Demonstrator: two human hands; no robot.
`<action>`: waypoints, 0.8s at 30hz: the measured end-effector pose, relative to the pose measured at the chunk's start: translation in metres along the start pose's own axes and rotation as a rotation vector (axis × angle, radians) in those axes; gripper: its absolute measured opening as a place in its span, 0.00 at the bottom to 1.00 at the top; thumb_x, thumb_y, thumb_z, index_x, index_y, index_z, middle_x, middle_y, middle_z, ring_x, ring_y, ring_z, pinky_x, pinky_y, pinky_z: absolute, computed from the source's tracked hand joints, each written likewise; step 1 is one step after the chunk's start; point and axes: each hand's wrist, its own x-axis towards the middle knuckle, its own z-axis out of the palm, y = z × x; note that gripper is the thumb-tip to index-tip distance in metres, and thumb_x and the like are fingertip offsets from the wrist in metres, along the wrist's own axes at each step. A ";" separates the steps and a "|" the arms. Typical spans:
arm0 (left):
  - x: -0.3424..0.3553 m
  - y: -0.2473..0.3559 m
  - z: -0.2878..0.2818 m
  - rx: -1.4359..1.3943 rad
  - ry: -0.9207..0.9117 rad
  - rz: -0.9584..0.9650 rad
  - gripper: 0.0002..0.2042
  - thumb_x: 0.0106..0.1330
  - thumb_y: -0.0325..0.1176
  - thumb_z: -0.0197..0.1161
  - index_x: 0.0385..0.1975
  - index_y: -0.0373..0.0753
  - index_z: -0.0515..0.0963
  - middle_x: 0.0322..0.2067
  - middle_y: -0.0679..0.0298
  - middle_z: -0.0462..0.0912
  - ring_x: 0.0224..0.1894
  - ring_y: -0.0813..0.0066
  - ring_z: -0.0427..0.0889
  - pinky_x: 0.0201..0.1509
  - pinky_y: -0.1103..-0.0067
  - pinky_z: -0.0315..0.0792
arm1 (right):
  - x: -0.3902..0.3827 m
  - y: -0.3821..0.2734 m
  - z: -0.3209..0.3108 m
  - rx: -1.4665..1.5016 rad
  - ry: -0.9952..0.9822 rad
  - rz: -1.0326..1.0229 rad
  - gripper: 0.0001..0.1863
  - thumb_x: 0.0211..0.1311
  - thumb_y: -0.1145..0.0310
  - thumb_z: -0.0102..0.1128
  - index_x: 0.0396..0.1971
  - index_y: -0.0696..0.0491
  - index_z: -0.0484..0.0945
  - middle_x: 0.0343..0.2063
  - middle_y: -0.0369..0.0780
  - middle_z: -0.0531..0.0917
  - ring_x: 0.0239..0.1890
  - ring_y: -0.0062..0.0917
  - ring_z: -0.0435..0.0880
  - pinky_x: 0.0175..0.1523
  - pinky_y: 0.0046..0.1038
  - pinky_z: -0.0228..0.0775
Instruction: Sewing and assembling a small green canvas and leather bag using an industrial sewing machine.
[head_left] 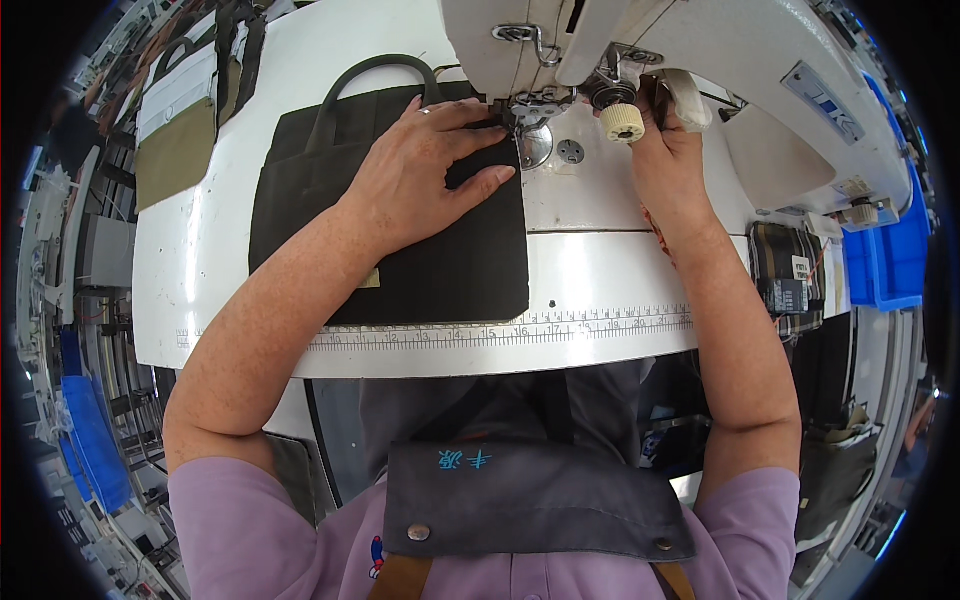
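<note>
My left hand (425, 165) lies flat with fingers spread on a dark fabric bag piece (440, 270), its fingertips beside the sewing machine's presser foot (518, 118). The piece has a curved dark handle (335, 92) at its far side, and its right edge runs up to the needle area. My right hand (672, 160) reaches up under the machine arm, next to the cream knob (622, 123). Its fingers are curled around something dark that I cannot make out, partly hidden by machine parts.
The white sewing machine (780, 60) overhangs the table at the far right. A printed ruler strip (600, 325) runs along the near table edge (230, 355). Olive and white fabric pieces (178, 150) lie far left. Folded plaid fabric (790, 270) and a blue bin (885, 255) are at right.
</note>
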 end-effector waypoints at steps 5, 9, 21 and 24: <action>-0.003 0.005 -0.002 -0.021 -0.024 -0.010 0.20 0.69 0.48 0.67 0.53 0.42 0.85 0.59 0.61 0.81 0.66 0.62 0.76 0.73 0.50 0.64 | 0.000 -0.005 -0.001 -0.026 -0.005 0.083 0.17 0.77 0.54 0.59 0.39 0.54 0.83 0.34 0.31 0.85 0.40 0.15 0.77 0.51 0.23 0.69; -0.004 0.008 -0.003 -0.019 -0.027 -0.026 0.20 0.69 0.48 0.67 0.53 0.42 0.85 0.59 0.61 0.81 0.65 0.61 0.76 0.73 0.49 0.64 | 0.003 0.001 -0.003 0.009 -0.046 0.091 0.18 0.77 0.54 0.59 0.37 0.53 0.85 0.33 0.30 0.84 0.39 0.15 0.75 0.49 0.22 0.68; 0.001 0.000 -0.001 -0.014 -0.025 -0.048 0.20 0.68 0.48 0.67 0.54 0.42 0.85 0.59 0.59 0.81 0.64 0.59 0.78 0.74 0.49 0.63 | -0.008 -0.005 -0.001 -0.268 -0.281 0.071 0.15 0.72 0.60 0.64 0.40 0.58 0.85 0.20 0.37 0.81 0.24 0.15 0.71 0.33 0.24 0.66; 0.005 -0.004 -0.002 -0.015 -0.047 -0.040 0.21 0.68 0.48 0.67 0.54 0.42 0.84 0.59 0.58 0.80 0.63 0.58 0.78 0.74 0.49 0.63 | -0.010 -0.007 -0.005 -0.302 -0.301 0.087 0.14 0.71 0.60 0.65 0.38 0.58 0.86 0.20 0.39 0.82 0.22 0.19 0.71 0.32 0.25 0.67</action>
